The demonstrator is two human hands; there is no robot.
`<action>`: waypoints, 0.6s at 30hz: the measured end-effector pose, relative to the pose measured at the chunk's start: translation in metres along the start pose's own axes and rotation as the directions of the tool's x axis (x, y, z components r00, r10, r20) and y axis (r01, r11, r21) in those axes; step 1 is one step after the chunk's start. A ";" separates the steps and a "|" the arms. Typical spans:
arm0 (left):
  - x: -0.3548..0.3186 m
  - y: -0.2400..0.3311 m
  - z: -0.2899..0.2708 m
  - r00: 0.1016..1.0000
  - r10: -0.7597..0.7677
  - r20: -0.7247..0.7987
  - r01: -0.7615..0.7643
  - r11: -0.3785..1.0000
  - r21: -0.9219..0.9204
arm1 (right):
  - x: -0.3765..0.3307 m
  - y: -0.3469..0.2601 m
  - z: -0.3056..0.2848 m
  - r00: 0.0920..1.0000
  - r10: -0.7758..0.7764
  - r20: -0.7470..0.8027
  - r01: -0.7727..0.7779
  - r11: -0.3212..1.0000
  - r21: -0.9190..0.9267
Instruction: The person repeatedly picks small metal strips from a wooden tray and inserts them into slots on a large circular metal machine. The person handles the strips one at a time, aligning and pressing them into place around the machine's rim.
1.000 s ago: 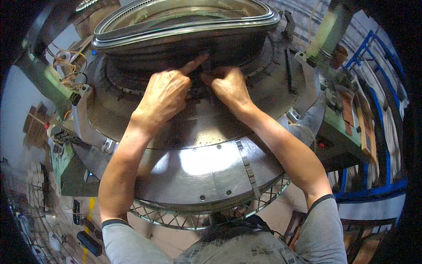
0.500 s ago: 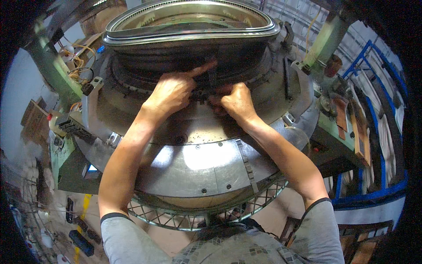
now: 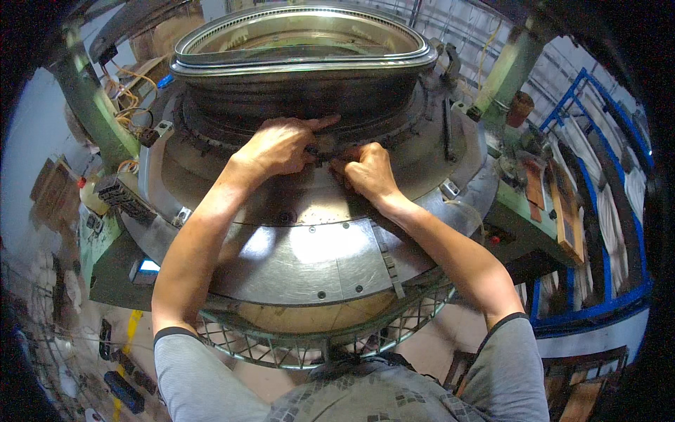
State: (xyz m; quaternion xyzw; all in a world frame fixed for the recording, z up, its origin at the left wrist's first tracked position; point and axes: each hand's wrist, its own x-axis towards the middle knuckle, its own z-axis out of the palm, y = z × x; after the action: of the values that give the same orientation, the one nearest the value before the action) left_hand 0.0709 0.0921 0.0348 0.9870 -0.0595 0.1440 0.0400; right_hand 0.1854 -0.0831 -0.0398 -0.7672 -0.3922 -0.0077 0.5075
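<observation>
Both my hands work at the front of a large round metal machine (image 3: 281, 193), just below its dark drum (image 3: 281, 98). My left hand (image 3: 278, 146) has its index finger stretched to the right along the drum's base. Its other fingers are curled in, beside a small dark slotted part (image 3: 323, 161). Close by on the right, my right hand (image 3: 367, 171) is closed, thumb and index finger pinched together at that same part. Whatever either hand grips is too small or hidden to make out.
A bright steel ring (image 3: 302, 68) tops the drum. Smooth metal plates (image 3: 309, 264) curve around the machine's front. Green posts (image 3: 98, 105) stand at both sides. To the right is a blue rack (image 3: 605, 204) hung with white cloth; a lattice ring (image 3: 281, 352) runs below.
My left index finger has come down from an upward slant to lie nearly level. The right hand has drawn slightly closer to the left. The whole view has shifted a little.
</observation>
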 end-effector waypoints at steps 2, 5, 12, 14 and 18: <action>0.002 0.000 -0.003 0.999 0.026 -0.032 -0.026 1.000 0.003 | 0.002 -0.002 0.000 0.995 -0.039 -0.088 0.036 0.998 -0.042; 0.004 -0.003 -0.011 0.993 0.070 -0.094 -0.064 0.996 0.065 | 0.012 -0.007 0.004 0.988 -0.040 -0.152 0.026 0.995 -0.097; 0.001 0.003 -0.012 0.995 0.019 0.102 -0.012 0.998 -0.068 | -0.003 -0.006 -0.001 0.994 -0.079 -0.079 0.078 0.997 -0.008; 0.005 0.001 -0.013 0.999 0.041 0.025 -0.041 0.999 0.025 | 0.002 -0.002 -0.001 0.987 -0.107 -0.117 0.076 0.968 -0.239; 0.015 -0.009 -0.027 0.998 0.037 -0.058 -0.024 0.977 0.210 | 0.033 0.001 0.021 0.984 -0.055 -0.172 0.045 0.997 -0.061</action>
State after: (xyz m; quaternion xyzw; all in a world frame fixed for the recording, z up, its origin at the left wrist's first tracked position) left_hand 0.0785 0.1016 0.0646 0.9798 -0.0577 0.1805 -0.0643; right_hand 0.2012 -0.0470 -0.0371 -0.7676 -0.3655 -0.0983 0.5173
